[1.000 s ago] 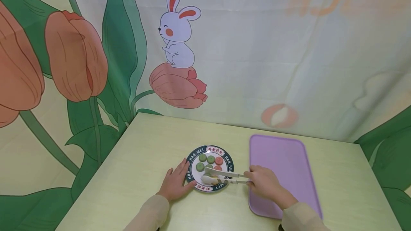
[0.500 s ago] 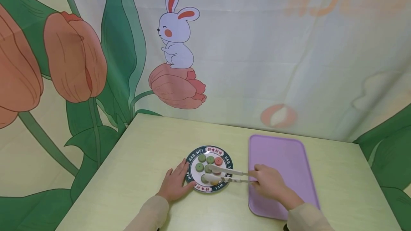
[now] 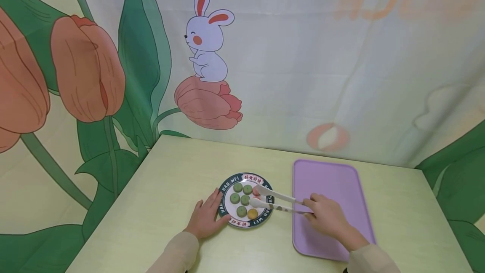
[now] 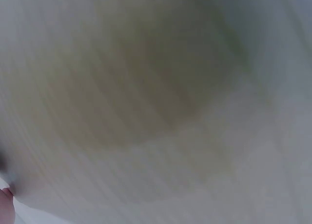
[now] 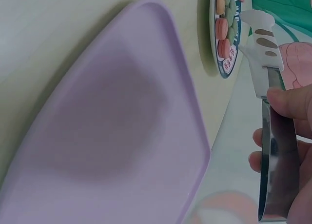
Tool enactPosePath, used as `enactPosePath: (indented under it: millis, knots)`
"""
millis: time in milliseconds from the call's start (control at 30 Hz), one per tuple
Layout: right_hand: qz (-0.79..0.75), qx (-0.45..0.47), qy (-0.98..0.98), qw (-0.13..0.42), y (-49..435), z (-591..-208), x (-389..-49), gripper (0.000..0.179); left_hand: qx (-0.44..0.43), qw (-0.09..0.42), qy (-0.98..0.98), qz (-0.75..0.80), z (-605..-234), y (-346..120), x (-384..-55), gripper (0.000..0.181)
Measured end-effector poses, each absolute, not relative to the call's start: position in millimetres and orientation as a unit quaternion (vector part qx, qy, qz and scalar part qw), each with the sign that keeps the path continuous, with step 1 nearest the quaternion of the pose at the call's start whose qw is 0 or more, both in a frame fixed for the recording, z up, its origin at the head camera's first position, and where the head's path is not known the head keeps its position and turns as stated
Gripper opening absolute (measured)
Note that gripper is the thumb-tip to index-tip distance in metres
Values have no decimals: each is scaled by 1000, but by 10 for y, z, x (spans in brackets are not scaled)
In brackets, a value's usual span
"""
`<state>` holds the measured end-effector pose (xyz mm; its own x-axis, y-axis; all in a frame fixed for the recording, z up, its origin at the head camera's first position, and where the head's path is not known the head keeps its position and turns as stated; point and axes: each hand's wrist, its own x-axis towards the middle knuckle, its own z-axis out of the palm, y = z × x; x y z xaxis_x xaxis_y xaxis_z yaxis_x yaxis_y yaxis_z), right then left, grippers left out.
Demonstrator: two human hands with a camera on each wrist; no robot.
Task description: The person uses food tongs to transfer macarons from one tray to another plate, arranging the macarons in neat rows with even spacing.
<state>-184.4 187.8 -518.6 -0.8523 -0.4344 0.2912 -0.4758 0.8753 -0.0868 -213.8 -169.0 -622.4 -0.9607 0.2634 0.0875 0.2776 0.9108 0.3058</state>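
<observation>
A round plate (image 3: 239, 223) with a dark patterned rim holds several green macarons (image 3: 235, 198), a yellow macaron (image 3: 252, 214) and pink macarons (image 5: 222, 29). My left hand (image 3: 206, 218) lies flat at the plate's left rim, fingers straight, thumb along the near edge. My right hand (image 3: 327, 218) grips the metal handles of tongs (image 3: 278, 207) over the tray's left side. The white tong tips stand apart over the plate's right half, partly covering the pink macarons in the head view. Nothing shows between the tips in the right wrist view.
A purple tray (image 3: 329, 176) lies right of the plate, with a low raised rim. A printed cloth (image 3: 273, 87) with tulips and a rabbit hangs behind the table (image 3: 182, 163). The left wrist view is mostly a blurred surface.
My right hand and the tongs have shifted right and the tips away from me, uncovering the yellow macaron and a near green one. My left hand keeps its place by the plate.
</observation>
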Motion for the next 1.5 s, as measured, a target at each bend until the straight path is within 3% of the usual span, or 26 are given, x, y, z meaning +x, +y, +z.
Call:
enactPosePath:
  millis: [1500]
  knots:
    - [102,154,-973,135,2363,-5322,-1687,27,-135,19,-977,-162,-6207,-1680,-2130,80]
